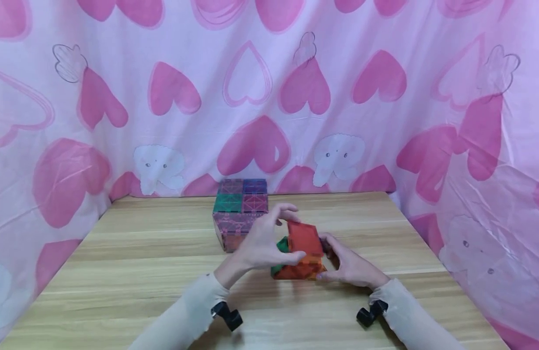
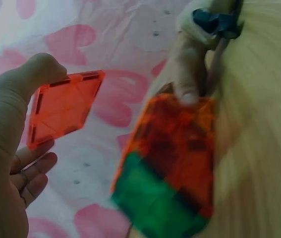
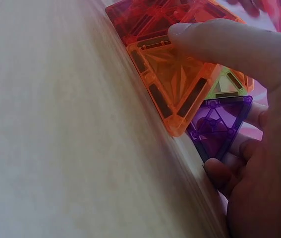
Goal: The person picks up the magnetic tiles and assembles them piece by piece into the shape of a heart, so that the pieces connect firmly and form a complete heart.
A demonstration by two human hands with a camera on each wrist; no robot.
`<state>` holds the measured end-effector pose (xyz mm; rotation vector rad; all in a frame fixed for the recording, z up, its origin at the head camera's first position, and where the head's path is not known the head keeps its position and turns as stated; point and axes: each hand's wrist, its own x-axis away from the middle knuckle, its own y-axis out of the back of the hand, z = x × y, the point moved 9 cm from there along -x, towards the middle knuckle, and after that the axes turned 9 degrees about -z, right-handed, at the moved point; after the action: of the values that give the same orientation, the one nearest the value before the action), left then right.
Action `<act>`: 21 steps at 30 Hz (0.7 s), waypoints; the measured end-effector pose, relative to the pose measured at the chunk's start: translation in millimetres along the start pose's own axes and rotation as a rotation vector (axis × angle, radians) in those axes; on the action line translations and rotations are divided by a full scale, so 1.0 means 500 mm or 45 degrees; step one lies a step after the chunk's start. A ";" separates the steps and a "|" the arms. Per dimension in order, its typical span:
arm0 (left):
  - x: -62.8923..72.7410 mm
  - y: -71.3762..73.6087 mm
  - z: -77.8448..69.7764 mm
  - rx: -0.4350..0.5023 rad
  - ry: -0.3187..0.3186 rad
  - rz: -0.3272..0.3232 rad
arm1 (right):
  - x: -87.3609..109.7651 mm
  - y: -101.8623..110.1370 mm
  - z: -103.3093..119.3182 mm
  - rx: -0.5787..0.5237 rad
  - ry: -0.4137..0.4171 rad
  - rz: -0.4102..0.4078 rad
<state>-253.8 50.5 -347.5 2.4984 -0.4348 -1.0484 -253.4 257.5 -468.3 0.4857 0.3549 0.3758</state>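
Observation:
My left hand (image 1: 261, 240) pinches a translucent red square magnetic tile (image 2: 66, 106) by opposite edges, between thumb and fingertips. The tile is raised and tilted above a small magnetic-tile structure (image 1: 296, 272) on the table. My right hand (image 1: 352, 267) holds this structure from its right side. In the right wrist view the thumb presses near an orange triangular tile (image 3: 167, 79), while curled fingers lie behind a purple triangular tile (image 3: 214, 121). A green tile (image 2: 155, 198) forms the structure's left end, beside red and orange pieces.
A larger box of magnetic tiles (image 1: 234, 221), with green, blue and pink panels, stands behind my left hand. The wooden table (image 1: 134, 262) reaches back to a pink heart-patterned curtain (image 1: 252, 97). Both wrists wear black camera mounts (image 1: 227, 316).

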 end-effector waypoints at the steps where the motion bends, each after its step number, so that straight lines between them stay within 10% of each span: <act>1: -0.001 -0.019 0.002 -0.012 0.008 0.029 | 0.001 0.000 -0.003 0.011 -0.015 -0.007; 9: 0.000 -0.124 0.004 -0.281 -0.057 0.128 | 0.003 0.004 -0.003 0.062 -0.033 -0.064; 21: 0.000 -0.162 0.014 -0.421 -0.056 0.136 | 0.006 0.012 -0.008 0.176 -0.126 -0.087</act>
<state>-248.4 119.8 -390.2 2.1416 -0.3696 -1.0409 -254.2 265.2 -469.1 0.6233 0.3016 0.2610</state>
